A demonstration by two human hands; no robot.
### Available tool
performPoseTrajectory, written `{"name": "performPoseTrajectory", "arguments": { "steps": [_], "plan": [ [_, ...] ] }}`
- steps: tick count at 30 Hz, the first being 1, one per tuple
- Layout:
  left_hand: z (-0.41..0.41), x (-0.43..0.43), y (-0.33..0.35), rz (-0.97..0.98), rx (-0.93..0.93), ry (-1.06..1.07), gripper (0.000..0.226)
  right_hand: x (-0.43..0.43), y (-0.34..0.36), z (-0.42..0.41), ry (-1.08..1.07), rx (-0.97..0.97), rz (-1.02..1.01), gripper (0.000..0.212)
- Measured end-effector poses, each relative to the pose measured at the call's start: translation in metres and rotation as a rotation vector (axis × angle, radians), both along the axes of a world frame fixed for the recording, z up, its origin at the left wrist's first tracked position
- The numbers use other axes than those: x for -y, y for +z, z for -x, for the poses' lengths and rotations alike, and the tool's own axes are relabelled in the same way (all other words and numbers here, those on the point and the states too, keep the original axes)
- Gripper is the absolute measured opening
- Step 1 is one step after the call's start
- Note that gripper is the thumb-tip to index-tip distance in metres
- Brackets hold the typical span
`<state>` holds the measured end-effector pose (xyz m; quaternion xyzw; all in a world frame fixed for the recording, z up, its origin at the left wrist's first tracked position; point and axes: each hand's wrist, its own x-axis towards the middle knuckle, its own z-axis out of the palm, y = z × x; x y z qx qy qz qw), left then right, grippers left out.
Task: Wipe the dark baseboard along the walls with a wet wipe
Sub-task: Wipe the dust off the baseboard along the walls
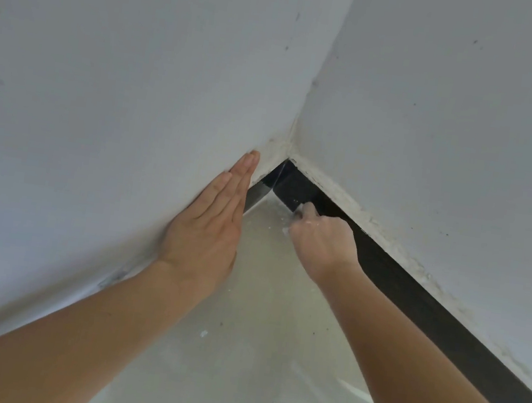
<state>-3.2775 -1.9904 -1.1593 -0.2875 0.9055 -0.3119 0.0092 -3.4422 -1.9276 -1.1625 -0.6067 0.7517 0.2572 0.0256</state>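
Head view, near first: both forearms reach forward over the pale floor (255,352), which is flecked with white bits.

Left hand (205,227) lies flat on the left wall (100,112). Its fingers are straight and close together and hold nothing, with the tips just short of the corner. We read it as a brace.

Right hand (322,239) is knuckles-up with the wrist bent down, fingers curled tight round the wet wipe (296,209). Only small white scraps of the wipe show, at the fingertips and under the fist; the rest is hidden. The fist presses the wipe onto the dark baseboard (414,298) at the foot of the right wall (454,124), near the corner.

Step in hand, as we judge it: wiping the right-wall strip at its corner end. We cannot tell the stroke direction.

The next move likely calls for keeping pressure on and running the wipe into the corner (284,166), where a pale streak crosses the board. From there it would turn onto the short dark strip under the left wall, just beside the left fingertips. The crumbly white edge above the board could shed onto it.
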Motion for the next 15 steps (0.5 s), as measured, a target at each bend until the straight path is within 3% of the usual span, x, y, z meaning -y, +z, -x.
{"name": "performPoseTrajectory", "arguments": {
  "steps": [3, 5, 8, 12, 15],
  "plan": [
    [-0.001, 0.0, 0.0, -0.01, -0.011, -0.004, 0.071, 0.0, 0.007, -0.006, -0.008, 0.048, -0.017, 0.033],
    [-0.001, 0.001, -0.001, -0.01, -0.009, -0.003, 0.071, 0.008, 0.014, -0.008, 0.067, -0.06, 0.095, 0.036],
    [-0.001, 0.002, 0.0, -0.019, -0.014, -0.006, 0.072, 0.027, 0.039, -0.009, 0.126, -0.18, 0.295, 0.019],
    [-0.001, 0.002, -0.001, -0.016, -0.026, -0.008, 0.072, 0.033, 0.019, -0.006, 0.078, 0.019, 0.16, 0.036],
    [-0.001, 0.001, -0.003, -0.003, -0.038, -0.018, 0.072, 0.023, -0.005, -0.005, -0.015, 0.077, 0.067, 0.032]
  ]
}}
